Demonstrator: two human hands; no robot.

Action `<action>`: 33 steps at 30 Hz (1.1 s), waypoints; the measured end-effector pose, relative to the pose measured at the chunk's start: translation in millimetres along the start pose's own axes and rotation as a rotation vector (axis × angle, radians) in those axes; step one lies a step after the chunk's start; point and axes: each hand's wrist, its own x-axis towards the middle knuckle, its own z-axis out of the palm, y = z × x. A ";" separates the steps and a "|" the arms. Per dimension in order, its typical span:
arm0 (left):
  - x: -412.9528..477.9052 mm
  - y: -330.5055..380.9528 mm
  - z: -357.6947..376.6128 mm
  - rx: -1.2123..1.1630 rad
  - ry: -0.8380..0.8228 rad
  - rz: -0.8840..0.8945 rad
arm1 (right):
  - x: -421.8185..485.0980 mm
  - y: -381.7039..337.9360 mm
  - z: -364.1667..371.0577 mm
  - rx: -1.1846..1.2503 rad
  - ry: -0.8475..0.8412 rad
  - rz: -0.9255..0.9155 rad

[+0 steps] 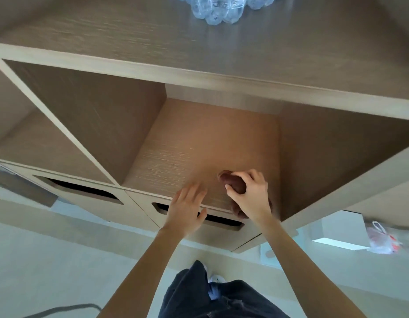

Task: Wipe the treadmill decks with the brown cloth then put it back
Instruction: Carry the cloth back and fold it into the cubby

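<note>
Brown cloth (233,183) is gripped in the right hand (249,196), fingers curled round it, right at the front edge of the open shelf (198,143). It is bunched small, and part of it is hidden under the palm. The left hand (187,210) is spread flat with straight fingers over the shelf's front lip, just beside the right hand; contact cannot be told. Drawers (143,207) with slot handles are seen below, clear bottles (217,8) on the top surface, and a bag (380,239) off right.
</note>
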 end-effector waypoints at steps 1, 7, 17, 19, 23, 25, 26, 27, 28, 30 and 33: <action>4.3 -4.0 1.4 -0.009 0.001 0.012 | 4.7 0.3 6.8 -0.011 -0.002 0.044; 15.4 -22.1 6.0 -0.039 0.023 0.084 | 9.3 3.5 24.3 -0.073 -0.166 0.126; 14.8 6.3 -0.4 -0.239 0.073 0.282 | -50.5 25.0 -16.8 0.054 -0.052 0.172; 17.4 17.6 -1.0 -0.250 0.090 0.351 | -53.9 19.3 -14.5 0.094 -0.116 0.145; 24.1 13.4 -4.0 -0.173 0.103 0.391 | -51.8 10.8 -9.6 0.162 -0.191 0.112; 26.7 2.0 -7.0 -0.143 0.111 0.423 | -49.3 11.6 -10.0 0.134 -0.102 0.111; 27.8 -4.0 -8.5 -0.130 0.128 0.443 | -47.5 12.3 -11.2 0.118 -0.047 0.115; 28.7 -9.8 -10.3 -0.122 0.151 0.455 | -45.4 12.3 -12.3 0.110 -0.001 0.117; 29.7 -15.4 -12.5 -0.122 0.176 0.455 | -43.3 11.8 -13.3 0.105 0.030 0.107; 32.5 -27.2 -17.8 -0.123 0.231 0.422 | -38.8 9.4 -13.6 0.102 0.050 0.038; 38.0 -41.1 -25.3 -0.070 0.293 0.376 | -29.7 4.9 -8.6 0.095 0.011 -0.085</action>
